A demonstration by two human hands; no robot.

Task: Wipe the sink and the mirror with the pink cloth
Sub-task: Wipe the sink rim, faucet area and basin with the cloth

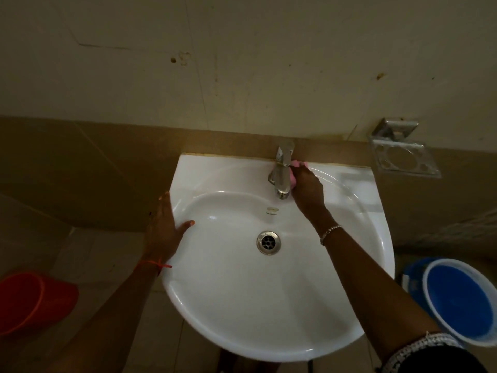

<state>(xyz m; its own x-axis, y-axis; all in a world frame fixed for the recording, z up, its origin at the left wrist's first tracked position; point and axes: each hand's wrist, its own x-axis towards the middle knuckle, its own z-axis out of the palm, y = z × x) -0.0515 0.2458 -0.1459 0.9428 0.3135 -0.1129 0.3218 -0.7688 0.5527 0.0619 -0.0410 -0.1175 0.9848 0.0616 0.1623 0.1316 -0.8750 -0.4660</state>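
The right hand (306, 191) has its fingers closed around the bunched pink cloth (297, 165), pressing it against the right side of the upright chrome tap (281, 173) at the back of the white ceramic sink (242, 305). The left hand (164, 227) lies open and empty on the sink's left rim, well left of the tap. The basin in front of the tap looks unobstructed for the next strokes, and no mirror is in view.

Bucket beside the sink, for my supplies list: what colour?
Blue bucket, pale rim, right of the sink; head view.
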